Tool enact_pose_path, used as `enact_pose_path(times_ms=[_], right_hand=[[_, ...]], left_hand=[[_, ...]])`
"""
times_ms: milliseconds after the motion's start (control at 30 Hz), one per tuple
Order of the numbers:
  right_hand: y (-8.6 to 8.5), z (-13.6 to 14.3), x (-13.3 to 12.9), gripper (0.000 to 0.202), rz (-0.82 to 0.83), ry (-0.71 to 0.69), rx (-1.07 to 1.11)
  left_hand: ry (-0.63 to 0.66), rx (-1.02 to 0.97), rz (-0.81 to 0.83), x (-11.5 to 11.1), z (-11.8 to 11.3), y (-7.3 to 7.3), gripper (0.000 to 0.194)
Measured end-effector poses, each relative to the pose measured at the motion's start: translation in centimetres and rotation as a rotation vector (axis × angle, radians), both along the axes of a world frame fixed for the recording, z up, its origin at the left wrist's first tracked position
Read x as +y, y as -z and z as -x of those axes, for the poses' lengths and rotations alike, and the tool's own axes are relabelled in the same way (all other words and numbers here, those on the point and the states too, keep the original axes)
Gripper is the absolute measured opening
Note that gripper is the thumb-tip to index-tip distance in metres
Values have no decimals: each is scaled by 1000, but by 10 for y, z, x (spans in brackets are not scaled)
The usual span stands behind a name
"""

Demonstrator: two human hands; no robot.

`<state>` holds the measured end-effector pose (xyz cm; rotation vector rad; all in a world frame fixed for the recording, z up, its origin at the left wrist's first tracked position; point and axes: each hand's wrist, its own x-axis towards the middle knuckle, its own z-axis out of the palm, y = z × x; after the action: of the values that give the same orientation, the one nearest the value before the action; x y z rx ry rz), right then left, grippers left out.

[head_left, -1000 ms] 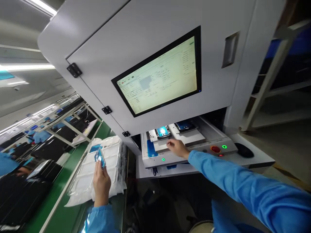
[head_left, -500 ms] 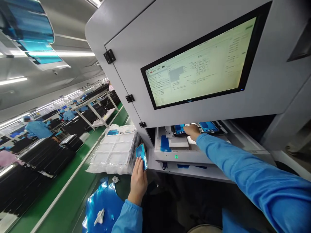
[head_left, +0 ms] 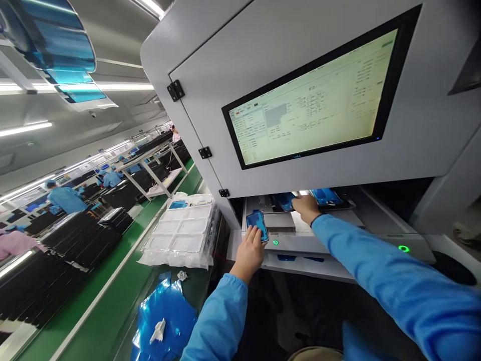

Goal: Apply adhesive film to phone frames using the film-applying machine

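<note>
Blue-faced panel [head_left: 257, 219] seemed light, stiff, slippery, best held by its edges; left hand [head_left: 249, 254] gripped it in the fingers; right hand's [head_left: 306, 207] grasp I could not tell.

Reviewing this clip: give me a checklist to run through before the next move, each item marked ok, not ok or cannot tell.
1. Left hand has hold of its blue-faced panel: ok, fingers against it.
2. Right hand clear of the platform: not ok, it is over it, at the machine opening.
3. Right hand's grip on the nearer blue panel: cannot tell, fingertips are unclear.
4. Farther blue panel fully seated: cannot tell, partly hidden.
5. Monitor on: ok, though its text is too small to read.
6. Green ring lights lit: ok, two show.
</note>
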<state>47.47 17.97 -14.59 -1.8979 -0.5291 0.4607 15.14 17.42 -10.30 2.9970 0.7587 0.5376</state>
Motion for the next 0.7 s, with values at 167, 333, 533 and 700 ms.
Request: enact_pose_path(times_ms=[167, 333, 533, 700], right_hand=[[24, 28, -90, 28, -115, -46, 243], [52, 73, -188, 46, -232, -191, 415], [88, 112, -255, 40, -171, -458, 673], [116, 117, -265, 49, -79, -559, 443]], left_hand=[[17, 76, 13, 38, -42, 8, 46], [124, 129, 23, 72, -97, 15, 47], [243, 214, 67, 85, -168, 18, 48], [183, 239, 148, 92, -199, 18, 49]])
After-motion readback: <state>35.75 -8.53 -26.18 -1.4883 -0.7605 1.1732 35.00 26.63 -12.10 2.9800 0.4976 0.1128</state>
